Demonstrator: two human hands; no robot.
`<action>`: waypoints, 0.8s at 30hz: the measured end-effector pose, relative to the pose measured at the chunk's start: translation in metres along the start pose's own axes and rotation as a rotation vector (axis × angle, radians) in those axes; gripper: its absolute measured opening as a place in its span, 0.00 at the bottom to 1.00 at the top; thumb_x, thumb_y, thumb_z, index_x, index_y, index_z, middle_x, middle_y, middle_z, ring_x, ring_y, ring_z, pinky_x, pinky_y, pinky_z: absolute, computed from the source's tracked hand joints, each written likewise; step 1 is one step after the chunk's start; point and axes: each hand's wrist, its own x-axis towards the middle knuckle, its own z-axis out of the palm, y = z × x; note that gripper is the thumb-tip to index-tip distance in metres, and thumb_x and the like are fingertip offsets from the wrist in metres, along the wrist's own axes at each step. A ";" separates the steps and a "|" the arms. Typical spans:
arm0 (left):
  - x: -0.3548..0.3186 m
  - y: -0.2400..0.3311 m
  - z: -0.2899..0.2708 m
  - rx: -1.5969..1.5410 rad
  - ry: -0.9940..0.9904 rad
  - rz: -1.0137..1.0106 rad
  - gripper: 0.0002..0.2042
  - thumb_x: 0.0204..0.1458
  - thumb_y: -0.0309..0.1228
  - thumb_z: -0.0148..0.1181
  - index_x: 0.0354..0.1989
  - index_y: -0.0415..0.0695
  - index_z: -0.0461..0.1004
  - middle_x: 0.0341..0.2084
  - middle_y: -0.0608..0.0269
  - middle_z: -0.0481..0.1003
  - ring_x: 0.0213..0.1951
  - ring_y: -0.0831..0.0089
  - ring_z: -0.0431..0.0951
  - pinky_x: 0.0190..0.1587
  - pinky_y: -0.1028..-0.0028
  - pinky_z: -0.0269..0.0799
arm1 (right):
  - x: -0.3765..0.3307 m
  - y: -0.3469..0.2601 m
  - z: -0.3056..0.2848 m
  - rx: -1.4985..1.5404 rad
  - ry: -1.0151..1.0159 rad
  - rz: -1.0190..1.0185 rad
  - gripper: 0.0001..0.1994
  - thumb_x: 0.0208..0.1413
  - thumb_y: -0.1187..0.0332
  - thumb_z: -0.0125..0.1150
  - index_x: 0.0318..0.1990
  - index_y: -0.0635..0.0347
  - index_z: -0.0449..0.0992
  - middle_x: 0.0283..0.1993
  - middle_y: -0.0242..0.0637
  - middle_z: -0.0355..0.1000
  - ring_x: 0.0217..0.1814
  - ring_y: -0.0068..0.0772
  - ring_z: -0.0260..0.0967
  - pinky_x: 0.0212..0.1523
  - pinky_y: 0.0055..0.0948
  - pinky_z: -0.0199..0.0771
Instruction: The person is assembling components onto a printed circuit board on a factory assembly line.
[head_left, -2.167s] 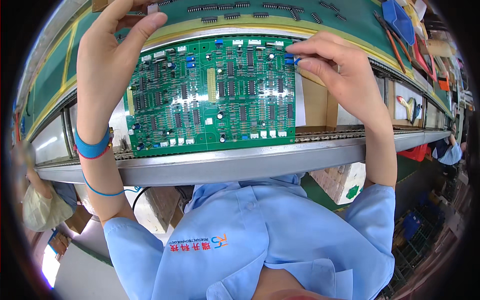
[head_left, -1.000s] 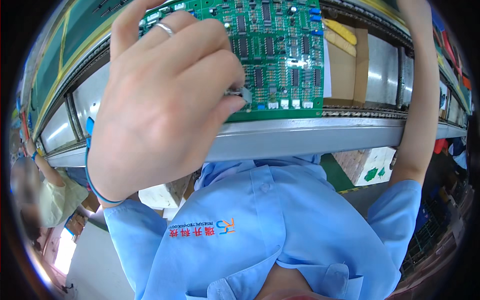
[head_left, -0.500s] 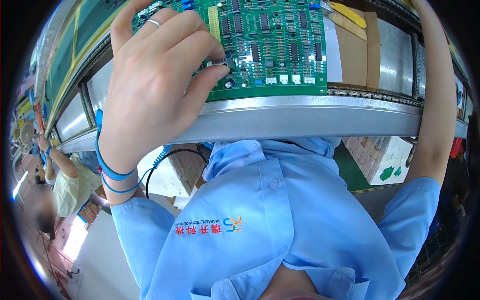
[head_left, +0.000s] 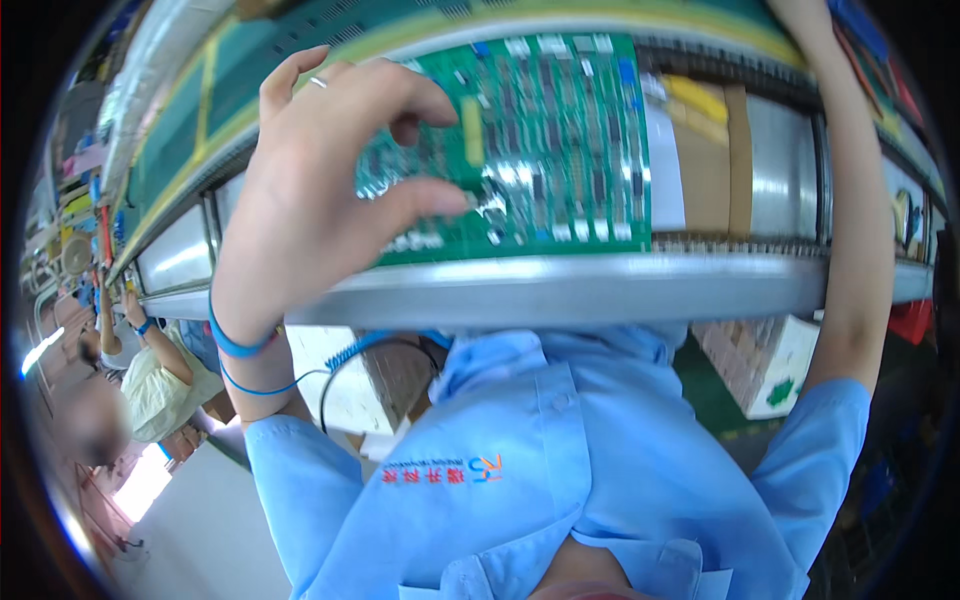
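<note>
At 12 o'clock, green circuit board [head_left: 550, 150] lies just past silver rail [head_left: 560, 288]. Left hand [head_left: 318, 175], 10 o'clock, over board's left part, thumb and fingers wide apart, gripping nothing. Right hand beyond frame, 1 o'clock, can't tell state. Blue shirt [head_left: 665, 450], 6 o'clock: blurred red lettering [head_left: 425, 475], orange-blue emblem [head_left: 486, 467].

Green circuit board [head_left: 540, 160] — flat, densely populated

The person wears a light-blue, short-sleeved, collared cloth shirt [head_left: 420, 530], buttoned down the front, with a small red, blue and orange marking [head_left: 445, 470] on the chest. A slim silver-coloured ring [head_left: 318, 82] circles one finger of the left hand [head_left: 310, 180]; just below that hand sits a blue wristband [head_left: 235, 345] (a thin blue cord [head_left: 275, 391] runs from it).
</note>
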 end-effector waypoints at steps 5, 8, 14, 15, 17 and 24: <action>0.032 -0.124 -0.026 0.247 0.323 -0.115 0.08 0.47 0.38 0.61 0.31 0.47 0.77 0.25 0.68 0.77 0.32 0.72 0.76 0.50 0.66 0.57 | 0.009 0.036 0.043 0.032 0.109 -0.123 0.11 0.50 0.64 0.59 0.41 0.54 0.75 0.39 0.41 0.73 0.41 0.44 0.71 0.39 0.36 0.70; 0.055 -0.176 -0.024 0.358 0.395 -0.201 0.10 0.48 0.40 0.60 0.30 0.48 0.79 0.25 0.65 0.79 0.30 0.72 0.78 0.46 0.71 0.63 | 0.005 0.026 0.029 0.117 0.031 0.000 0.11 0.52 0.63 0.56 0.41 0.56 0.76 0.41 0.42 0.73 0.44 0.46 0.70 0.44 0.37 0.69; 0.083 -0.201 -0.016 0.336 0.230 -0.386 0.15 0.45 0.50 0.60 0.33 0.54 0.80 0.24 0.69 0.79 0.31 0.73 0.77 0.49 0.66 0.52 | 0.005 0.015 0.022 0.150 0.050 0.130 0.11 0.52 0.61 0.57 0.39 0.55 0.76 0.39 0.40 0.72 0.42 0.45 0.70 0.42 0.36 0.70; 0.085 -0.204 -0.015 0.331 0.228 -0.387 0.15 0.45 0.50 0.60 0.33 0.54 0.80 0.24 0.69 0.79 0.31 0.73 0.77 0.49 0.66 0.52 | 0.005 0.015 0.022 0.148 0.046 0.130 0.11 0.52 0.61 0.57 0.39 0.55 0.76 0.39 0.40 0.72 0.42 0.45 0.70 0.42 0.36 0.70; 0.086 -0.209 -0.012 0.229 0.251 -0.355 0.19 0.43 0.52 0.63 0.35 0.50 0.80 0.27 0.67 0.79 0.33 0.72 0.79 0.45 0.73 0.66 | 0.005 0.016 0.021 0.044 0.048 0.073 0.11 0.52 0.59 0.57 0.38 0.55 0.75 0.39 0.40 0.72 0.42 0.45 0.70 0.42 0.37 0.70; 0.085 -0.164 -0.018 0.101 0.376 -0.424 0.13 0.40 0.34 0.64 0.29 0.37 0.77 0.24 0.50 0.77 0.28 0.62 0.79 0.34 0.69 0.74 | 0.011 0.023 0.034 -0.007 0.047 0.001 0.13 0.54 0.55 0.54 0.36 0.56 0.74 0.38 0.42 0.73 0.42 0.49 0.69 0.40 0.40 0.69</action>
